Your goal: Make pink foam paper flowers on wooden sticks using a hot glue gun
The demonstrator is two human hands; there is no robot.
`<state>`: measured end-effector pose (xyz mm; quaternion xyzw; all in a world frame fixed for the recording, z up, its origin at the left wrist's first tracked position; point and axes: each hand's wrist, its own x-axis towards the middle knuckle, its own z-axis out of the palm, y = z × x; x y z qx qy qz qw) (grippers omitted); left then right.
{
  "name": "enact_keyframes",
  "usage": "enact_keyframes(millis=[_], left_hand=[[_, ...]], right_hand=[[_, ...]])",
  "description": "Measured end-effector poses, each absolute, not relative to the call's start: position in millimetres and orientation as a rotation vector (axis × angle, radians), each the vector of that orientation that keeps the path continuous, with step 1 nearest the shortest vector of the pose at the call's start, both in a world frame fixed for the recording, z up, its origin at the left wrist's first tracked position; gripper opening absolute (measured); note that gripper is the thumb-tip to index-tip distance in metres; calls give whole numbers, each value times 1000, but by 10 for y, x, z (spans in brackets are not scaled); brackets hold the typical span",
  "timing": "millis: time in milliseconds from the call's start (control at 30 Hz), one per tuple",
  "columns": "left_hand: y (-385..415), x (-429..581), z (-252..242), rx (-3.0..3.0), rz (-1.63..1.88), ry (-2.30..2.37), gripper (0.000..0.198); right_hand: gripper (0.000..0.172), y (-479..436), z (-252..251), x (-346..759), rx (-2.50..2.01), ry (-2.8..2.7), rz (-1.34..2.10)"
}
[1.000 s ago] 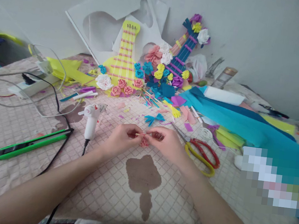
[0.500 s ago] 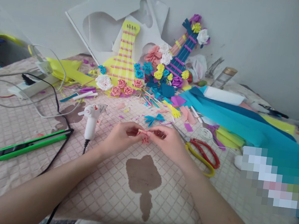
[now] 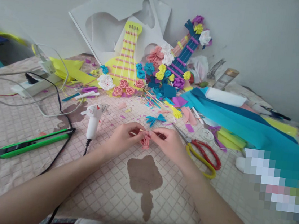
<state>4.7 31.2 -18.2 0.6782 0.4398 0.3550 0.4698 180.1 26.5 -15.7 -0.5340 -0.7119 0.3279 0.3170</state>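
Observation:
Between my fingertips, above the middle of the table, is a small pink paper flower [image 3: 146, 143]. My left hand [image 3: 124, 137] pinches it from the left, and my right hand [image 3: 168, 142] grips it from the right. The fingers hide its upper part. Left of my left hand a white glue gun [image 3: 93, 123] stands with its nozzle to the right. Scissors with red and yellow handles [image 3: 201, 153] lie just right of my right hand. A blue paper bow [image 3: 155, 119] lies beyond the fingers.
A yellow paper guitar [image 3: 127, 58] and a blue one [image 3: 184, 58], both decorated with flowers, lean at the back. A green utility knife [image 3: 36, 143] and a power strip [image 3: 30, 84] with cables lie left. Blue paper [image 3: 236, 119] spreads at right. The tablecloth has a torn patch [image 3: 144, 175].
The pink flower now hangs slightly lower and shows more below my fingertips. The whole view has shifted a little; both hands stay together on the flower.

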Motion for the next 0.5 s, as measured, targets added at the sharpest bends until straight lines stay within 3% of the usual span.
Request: enact_keyframes(millis=[500], left_hand=[[321,8,-202,2006,975,1289,18]], right_hand=[[14,282,-193,1780,-1332,-1919,701]])
